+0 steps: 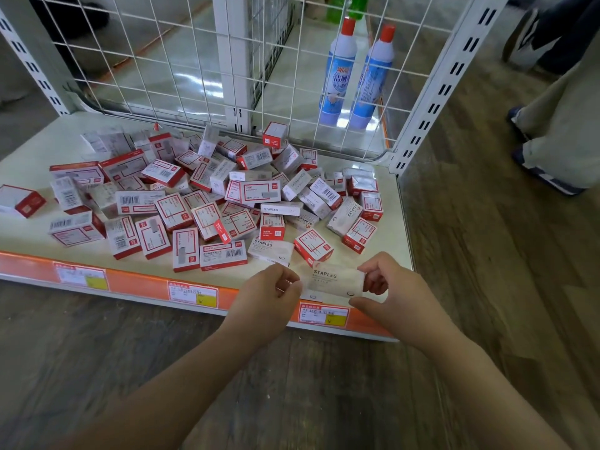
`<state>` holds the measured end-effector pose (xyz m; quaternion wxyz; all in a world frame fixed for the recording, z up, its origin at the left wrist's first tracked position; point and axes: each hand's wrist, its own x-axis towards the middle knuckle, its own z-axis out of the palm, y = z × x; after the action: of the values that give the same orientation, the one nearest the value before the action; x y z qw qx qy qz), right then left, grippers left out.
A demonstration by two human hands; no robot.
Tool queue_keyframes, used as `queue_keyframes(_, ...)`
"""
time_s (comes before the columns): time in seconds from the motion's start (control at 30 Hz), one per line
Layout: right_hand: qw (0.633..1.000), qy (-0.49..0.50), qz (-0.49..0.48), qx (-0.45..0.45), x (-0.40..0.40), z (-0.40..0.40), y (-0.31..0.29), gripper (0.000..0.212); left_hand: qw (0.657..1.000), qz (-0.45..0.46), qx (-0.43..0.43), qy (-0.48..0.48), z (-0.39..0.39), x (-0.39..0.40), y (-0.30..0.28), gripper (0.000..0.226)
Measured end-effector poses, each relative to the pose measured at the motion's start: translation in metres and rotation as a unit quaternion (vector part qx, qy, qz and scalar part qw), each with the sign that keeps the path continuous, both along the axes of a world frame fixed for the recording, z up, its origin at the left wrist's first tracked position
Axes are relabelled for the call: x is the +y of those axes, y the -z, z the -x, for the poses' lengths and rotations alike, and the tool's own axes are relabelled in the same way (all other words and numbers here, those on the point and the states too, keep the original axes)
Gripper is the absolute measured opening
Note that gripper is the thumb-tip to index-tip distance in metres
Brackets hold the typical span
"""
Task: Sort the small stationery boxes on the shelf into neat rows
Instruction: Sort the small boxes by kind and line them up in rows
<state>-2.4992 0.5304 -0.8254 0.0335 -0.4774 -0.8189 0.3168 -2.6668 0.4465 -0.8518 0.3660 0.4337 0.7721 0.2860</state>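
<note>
Stationery boxes (207, 203): a loose heap of small red-and-white and plain white cartons spread over the middle of the shelf (394, 228), lying flat, on edge and tilted across one another, in no rows.
Held box (336, 280): a white carton printed "STAPLES", lifted just above the shelf's front right edge, its long side level and its printed face up toward the camera.
Left hand (276, 289): fingers curled, thumb and fingertips pinching the left end of the held box.
Right hand (378, 289): fingers curled round the right end of the same box, thumb underneath along its lower edge.
Nearest neighbours: another white "STAPLES" carton (271, 250) lies flat just behind the held one; a red-and-white carton (313, 246) sits beside it, tilted.
Outlier box (19, 199): a red-and-white carton standing apart at the far left of the shelf.
Shelf front: an orange strip (136, 282) with white and yellow price labels (193, 293) runs along the near edge.
Back of shelf: a white wire grid (181, 60) between slotted white uprights; one red-and-white carton (275, 134) leans against the grid.
Behind the grid: two blue-and-white bottles (341, 69) with red caps, standing upright side by side.
Floor: dark wood-look planks (130, 368); at far right, another person's trouser legs and shoes (552, 151).
</note>
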Motion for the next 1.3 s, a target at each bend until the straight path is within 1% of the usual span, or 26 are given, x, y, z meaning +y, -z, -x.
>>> queue_keyframes(0.13, 1.000, 0.012, -0.005, -0.028, 0.013, -0.013, 0.012, 0.032, 0.997, 0.021, 0.072, 0.033, 0.000, 0.003, 0.007, 0.025)
queue_keyframes(0.23, 0.999, 0.014, -0.008, -0.031, 0.022, -0.020, 0.019, 0.032, 0.990, 0.030, 0.124, 0.066, -0.003, 0.006, 0.010, 0.030)
queue_keyframes(0.33, 0.999, 0.010, 0.000, -0.044, 0.028, -0.023, 0.026, 0.032, 0.975, 0.017, 0.189, 0.120, -0.003, 0.010, 0.012, 0.034)
queue_keyframes(0.47, 0.998, 0.006, 0.022, -0.063, 0.035, -0.023, 0.033, 0.034, 0.960, 0.007, 0.223, 0.171, -0.005, 0.015, 0.018, 0.038)
queue_keyframes(0.63, 0.997, -0.002, 0.027, -0.070, 0.042, -0.020, 0.039, 0.035, 0.955, 0.000, 0.232, 0.182, -0.006, 0.017, 0.020, 0.039)
queue_keyframes(0.73, 0.997, -0.014, -0.010, -0.070, 0.044, -0.017, 0.040, 0.037, 0.958, -0.007, 0.226, 0.178, -0.006, 0.017, 0.020, 0.038)
queue_keyframes(0.8, 0.998, -0.009, -0.043, -0.049, 0.043, -0.012, 0.042, 0.032, 0.958, -0.009, 0.224, 0.177, -0.005, 0.017, 0.020, 0.038)
queue_keyframes(0.87, 0.997, -0.009, -0.056, -0.043, 0.041, -0.007, 0.044, 0.029, 0.959, -0.011, 0.221, 0.176, -0.005, 0.017, 0.020, 0.038)
queue_keyframes(0.97, 0.998, -0.015, -0.033, -0.043, 0.037, -0.001, 0.046, 0.030, 0.960, -0.009, 0.219, 0.175, -0.005, 0.019, 0.020, 0.038)
queue_keyframes(1.3, 0.999, -0.026, -0.008, -0.043, 0.028, 0.005, 0.044, 0.033, 0.963, 0.010, 0.207, 0.173, -0.002, 0.023, 0.020, 0.037)
